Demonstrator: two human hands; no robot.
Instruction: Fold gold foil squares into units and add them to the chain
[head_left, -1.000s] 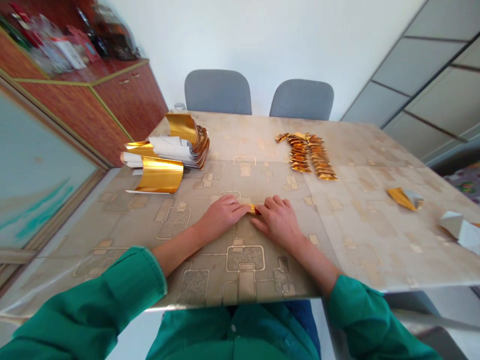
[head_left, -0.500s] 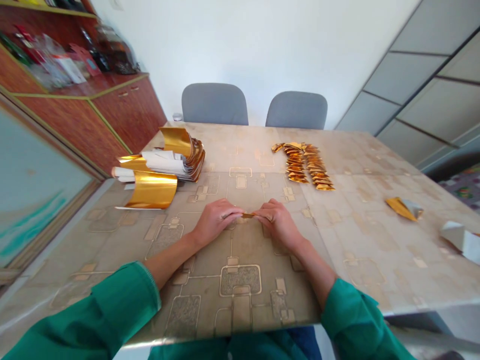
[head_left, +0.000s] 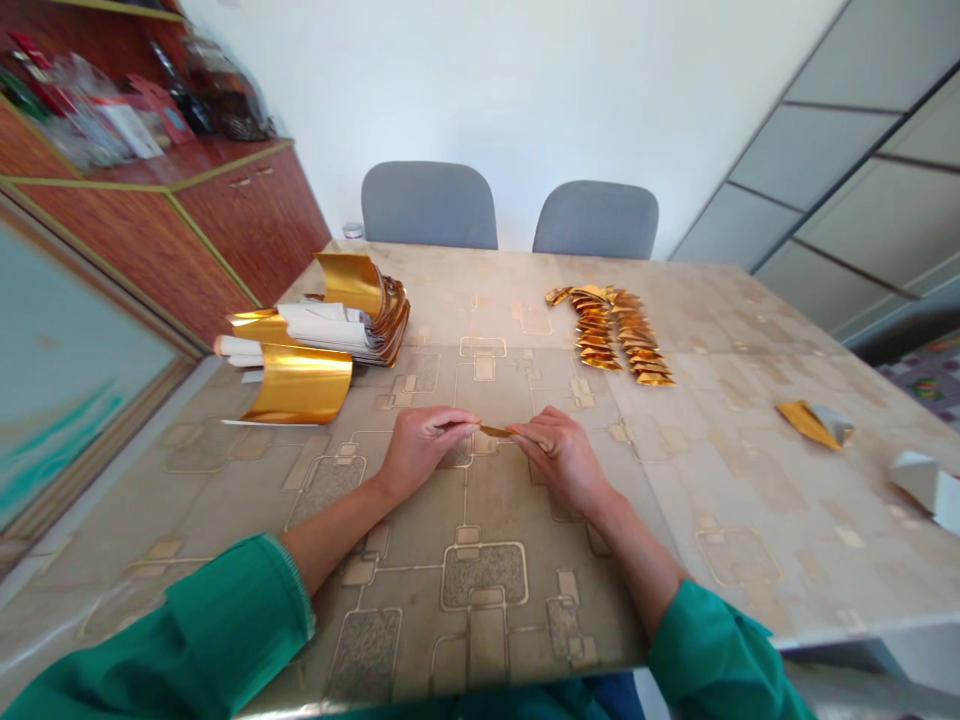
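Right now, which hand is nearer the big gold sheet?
Left. The left hand is to the right of the gold sheet, not touching it. The right hand is farther right, past the gold strip both hands hold.

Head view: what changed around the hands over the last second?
The left hand and right hand have lifted from pressing flat on the table top and now pinch the narrow gold foil strip between their fingertips, with more of the strip showing between them. The stack of gold and white sheets and the row of folded gold pieces stayed as they were.
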